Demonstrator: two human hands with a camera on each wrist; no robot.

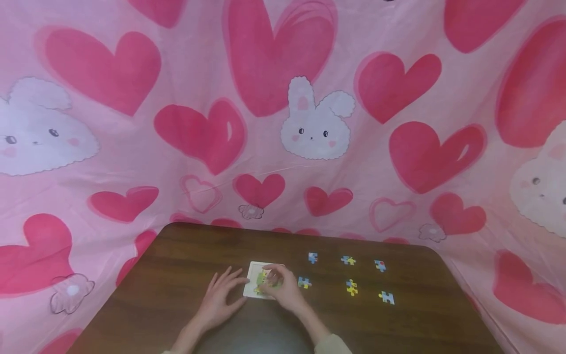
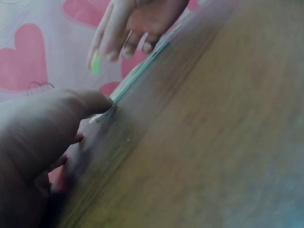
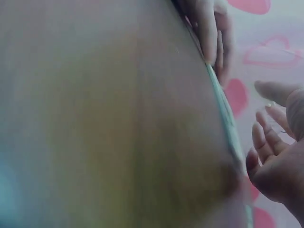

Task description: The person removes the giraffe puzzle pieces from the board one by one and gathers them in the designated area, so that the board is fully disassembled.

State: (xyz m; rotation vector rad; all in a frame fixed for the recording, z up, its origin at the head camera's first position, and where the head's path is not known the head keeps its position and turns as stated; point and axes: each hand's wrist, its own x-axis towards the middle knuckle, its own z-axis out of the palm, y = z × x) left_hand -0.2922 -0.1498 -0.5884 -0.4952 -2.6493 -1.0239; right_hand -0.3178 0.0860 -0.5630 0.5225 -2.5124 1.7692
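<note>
A white puzzle tray (image 1: pixel 250 269) lies flat on the table, with green and yellow puzzle pieces (image 1: pixel 261 278) inside it, partly covered by a hand. My left hand (image 1: pixel 218 301) rests on the table at the tray's left side, fingers spread, and its thumb and index finger touch the tray's edge. Over the tray, my right hand (image 1: pixel 285 290) pinches a small green and yellow puzzle piece (image 2: pixel 96 64) between thumb and finger. In the left wrist view this piece is held above the tray. The right hand's other fingers are loosely bent.
Right of the tray lie several loose puzzle pieces, among them a blue-and-red one (image 1: pixel 380 265), a yellow one (image 1: pixel 351 287), and a pale blue one (image 1: pixel 386 297). The brown table (image 1: pixel 177 280) meets a pink heart-and-rabbit cloth (image 1: pixel 265 147) behind it.
</note>
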